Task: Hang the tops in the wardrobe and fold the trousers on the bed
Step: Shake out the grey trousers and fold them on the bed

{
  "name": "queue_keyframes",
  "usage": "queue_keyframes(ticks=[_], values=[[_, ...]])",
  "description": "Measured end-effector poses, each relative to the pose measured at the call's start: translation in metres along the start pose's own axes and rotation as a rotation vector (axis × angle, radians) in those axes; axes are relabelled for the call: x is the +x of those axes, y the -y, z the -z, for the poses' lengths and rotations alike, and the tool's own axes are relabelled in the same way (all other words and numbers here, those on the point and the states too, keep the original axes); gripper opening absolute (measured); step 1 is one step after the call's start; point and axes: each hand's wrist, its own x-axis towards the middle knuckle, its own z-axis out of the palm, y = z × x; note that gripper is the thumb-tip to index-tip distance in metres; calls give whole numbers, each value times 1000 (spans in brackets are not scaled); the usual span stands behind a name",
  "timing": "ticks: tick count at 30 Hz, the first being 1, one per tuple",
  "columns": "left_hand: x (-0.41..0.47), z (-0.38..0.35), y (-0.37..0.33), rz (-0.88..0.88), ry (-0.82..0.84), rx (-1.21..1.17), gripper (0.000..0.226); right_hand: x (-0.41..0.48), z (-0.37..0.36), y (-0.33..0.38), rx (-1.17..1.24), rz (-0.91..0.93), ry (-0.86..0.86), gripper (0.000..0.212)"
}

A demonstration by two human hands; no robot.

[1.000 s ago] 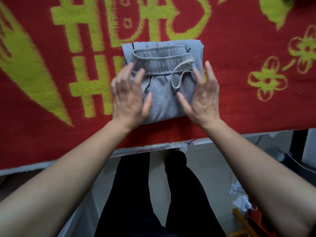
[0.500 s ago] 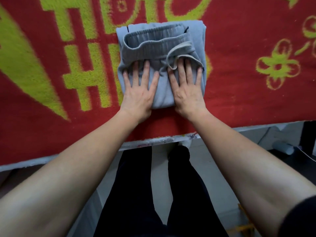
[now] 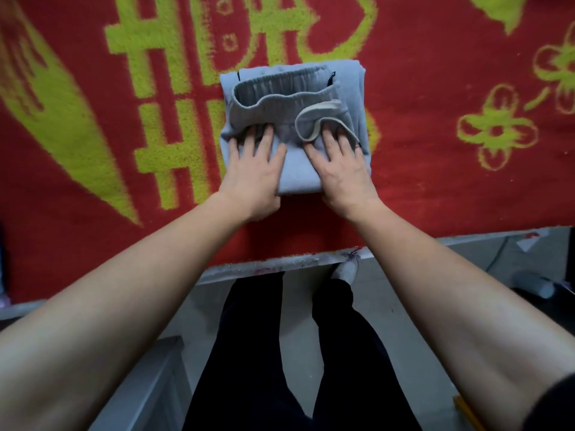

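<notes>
Trousers (image 3: 295, 175), grey and folded into a compact rectangle, lie on the bed near its front edge (image 3: 280, 264), on a red blanket (image 3: 435, 188) patterned with yellow-green characters and flowers. The elastic waistband (image 3: 280, 98) faces up on the far half of the bundle, slightly gaping, and a pale drawstring (image 3: 320, 107) loops across its right part.

The 2 hands lie palm down on the near half of the bundle, side by side with a strip of grey cloth showing between them. The left hand (image 3: 253, 172) has its fingers straight and a little spread, the tips touching the lower edge of the waistband. The right hand (image 3: 342, 169) is likewise flat, fingers straight, with the fingertips at the drawstring loop; whether they slip under it cannot be told. Neither hand curls round any cloth. Both wrists sit at the near fold of the bundle.

Below the bed edge the person's legs (image 3: 249, 353), in black, stand on a grey floor (image 3: 298, 306), with 1 pale foot (image 3: 345, 270) close to the bed.
</notes>
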Motion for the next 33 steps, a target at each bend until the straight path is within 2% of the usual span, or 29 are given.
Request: queue_keyframes(ticks=[4,8,11,16,22,26,31,33], values=[[-18,-22,-17,27,-167,91,78,-1,6,1,54,48,6,68],[-3,-24,-18,143,-73,0,89,-2,19,-2,26,98,-25,67],[4,-16,-15,94,23,-35,98,-4,31,-3,4,99,-18,59],[-22,26,-6,45,49,-70,90,-24,65,1,-28,120,-40,58],[-96,109,-33,83,16,-161,76,-91,142,-6,-102,248,-173,48],[-169,148,-74,212,-12,-220,72,-150,181,-6,-145,378,-233,60],[-274,159,-128,400,-101,-301,74,-228,212,12,-195,579,-346,42],[-312,163,-143,465,-145,-326,74,-256,223,23,-230,645,-386,44]])
